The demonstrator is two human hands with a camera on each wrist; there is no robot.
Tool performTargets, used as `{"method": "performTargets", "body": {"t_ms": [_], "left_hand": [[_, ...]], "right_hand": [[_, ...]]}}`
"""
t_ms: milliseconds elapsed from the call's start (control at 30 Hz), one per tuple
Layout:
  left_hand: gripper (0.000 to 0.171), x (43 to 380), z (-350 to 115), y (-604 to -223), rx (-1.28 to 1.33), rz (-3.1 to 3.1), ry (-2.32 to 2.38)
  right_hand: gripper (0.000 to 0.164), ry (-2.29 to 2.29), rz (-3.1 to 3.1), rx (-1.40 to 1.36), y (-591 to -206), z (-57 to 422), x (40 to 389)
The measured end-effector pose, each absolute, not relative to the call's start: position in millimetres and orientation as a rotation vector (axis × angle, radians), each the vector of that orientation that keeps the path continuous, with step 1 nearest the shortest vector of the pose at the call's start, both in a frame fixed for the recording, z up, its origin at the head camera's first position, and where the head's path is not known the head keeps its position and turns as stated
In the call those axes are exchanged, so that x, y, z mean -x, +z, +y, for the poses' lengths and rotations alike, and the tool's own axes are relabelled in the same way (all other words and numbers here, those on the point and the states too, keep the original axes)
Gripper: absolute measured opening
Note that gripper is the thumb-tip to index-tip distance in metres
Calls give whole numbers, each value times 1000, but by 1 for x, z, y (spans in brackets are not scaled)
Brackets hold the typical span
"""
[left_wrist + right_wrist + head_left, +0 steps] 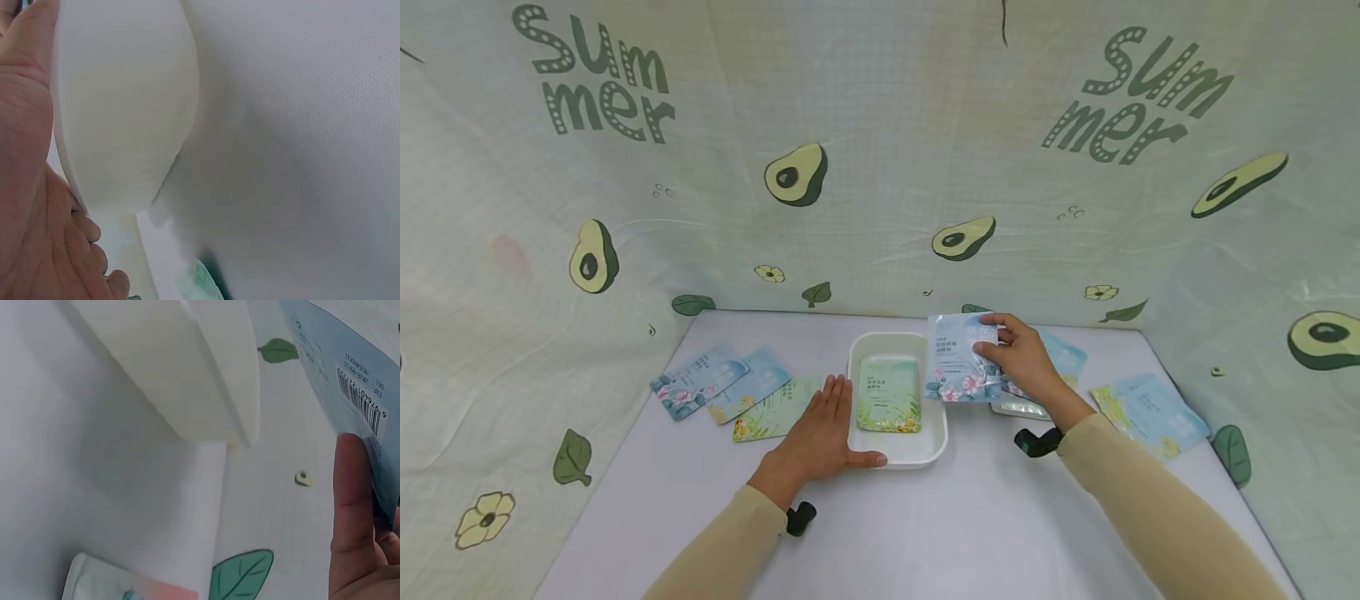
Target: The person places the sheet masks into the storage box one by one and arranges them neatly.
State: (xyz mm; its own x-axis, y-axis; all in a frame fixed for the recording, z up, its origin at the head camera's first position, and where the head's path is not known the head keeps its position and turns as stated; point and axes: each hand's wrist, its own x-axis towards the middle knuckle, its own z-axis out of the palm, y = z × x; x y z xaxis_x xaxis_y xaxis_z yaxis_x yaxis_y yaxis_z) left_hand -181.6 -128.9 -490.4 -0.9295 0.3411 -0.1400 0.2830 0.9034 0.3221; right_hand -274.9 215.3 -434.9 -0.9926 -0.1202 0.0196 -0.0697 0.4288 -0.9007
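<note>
My right hand [1022,358] pinches a flat blue sachet with pink flowers [961,354] between thumb and fingers, raised at the right side of a white tray [936,454]. In the right wrist view the sachet's back [356,375] shows a barcode, and the thumb presses against it. Inside the tray lies a green sachet with yellow flowers [889,400]. My left hand [820,437] rests along the tray's left rim, fingers straight and thumb spread at its front edge. From the left wrist view, the palm lies beside the tray's wall [125,112].
Left of the tray overlap a dark-flowered blue sachet [688,387], a light blue one [752,387] and a green one [771,417]. On the right are another blue sachet [1066,354], partly hidden, a silvery-edged item [1018,407] and a blue-yellow sachet [1153,412]. A printed curtain [880,100] surrounds the table.
</note>
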Motion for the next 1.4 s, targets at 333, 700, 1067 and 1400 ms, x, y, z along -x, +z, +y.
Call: {"method": "performTargets", "body": {"t_ms": [333,700,1067,1400], "left_hand": [[139,182,-130,-492,-481,2883,375],[138,181,-131,-493,-507,2911,260],[137,180,-129,-492,-499,2907,287],[137,181,-128,-491,-514,2908,315]], "right_hand": [[48,-1610,2567,186,-445,154,277],[47,-1464,2573,206,-463,108,278],[47,-1397,2545,245,-473,99,279],[49,-1184,2631,341,-470,99,280]]}}
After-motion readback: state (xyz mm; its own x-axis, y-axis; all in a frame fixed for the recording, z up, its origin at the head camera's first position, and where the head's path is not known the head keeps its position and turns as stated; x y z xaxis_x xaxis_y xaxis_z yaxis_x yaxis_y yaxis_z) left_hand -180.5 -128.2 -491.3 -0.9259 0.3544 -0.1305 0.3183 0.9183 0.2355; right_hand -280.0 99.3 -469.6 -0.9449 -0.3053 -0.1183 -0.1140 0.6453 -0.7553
